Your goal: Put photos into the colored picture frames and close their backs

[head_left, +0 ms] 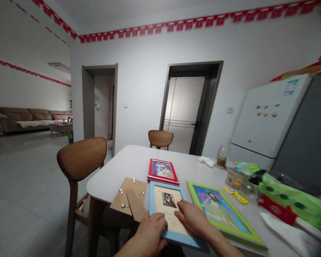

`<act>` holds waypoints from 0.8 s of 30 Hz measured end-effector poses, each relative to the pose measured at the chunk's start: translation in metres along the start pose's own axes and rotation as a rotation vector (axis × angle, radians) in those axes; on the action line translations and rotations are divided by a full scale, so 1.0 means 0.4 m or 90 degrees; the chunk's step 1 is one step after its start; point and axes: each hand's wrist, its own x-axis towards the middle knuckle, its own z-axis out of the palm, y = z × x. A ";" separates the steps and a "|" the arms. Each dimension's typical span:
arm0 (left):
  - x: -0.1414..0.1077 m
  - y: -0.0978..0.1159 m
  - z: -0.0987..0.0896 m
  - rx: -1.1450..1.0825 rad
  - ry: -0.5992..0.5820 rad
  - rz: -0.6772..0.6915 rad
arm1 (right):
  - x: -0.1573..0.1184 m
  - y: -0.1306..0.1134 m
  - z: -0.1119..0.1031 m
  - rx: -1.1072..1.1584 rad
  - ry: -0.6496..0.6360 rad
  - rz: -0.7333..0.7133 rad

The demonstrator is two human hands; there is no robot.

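One pale surface (128,157) carries everything, and its near edge looks like the chief danger. Right of the hands lies the green frame (220,208), flat; the right forearm (219,239) crosses at its near side and could nudge it askew. The blue frame (160,210) lies beside it, under both hands, its near end seeming to reach past the edge; badly supported, it might tip and drop. The brown board (130,192), left of that, also seems to overhang, so a bump might send it down. The red frame (163,171) is just beyond the blue one; a push outward could scrape the two together. The left hand (153,232) has fingers curled around the blue frame's near left side; slackening would loosen control. The right hand (191,216) rests on the picture, fingers bent; whether they pinch anything I cannot tell. Pressing hard might smudge it. Metal clips (125,206), loose-looking on the board, could slide off and get lost.
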 end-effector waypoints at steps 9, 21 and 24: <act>0.006 0.007 -0.003 0.026 -0.013 -0.005 | -0.008 0.011 -0.007 0.062 -0.034 -0.066; -0.121 -0.235 -0.066 0.041 0.206 -0.239 | -0.002 -0.187 -0.024 0.147 0.067 -0.091; -0.125 -0.294 -0.074 0.069 0.198 -0.282 | 0.026 -0.291 -0.001 0.176 0.057 -0.139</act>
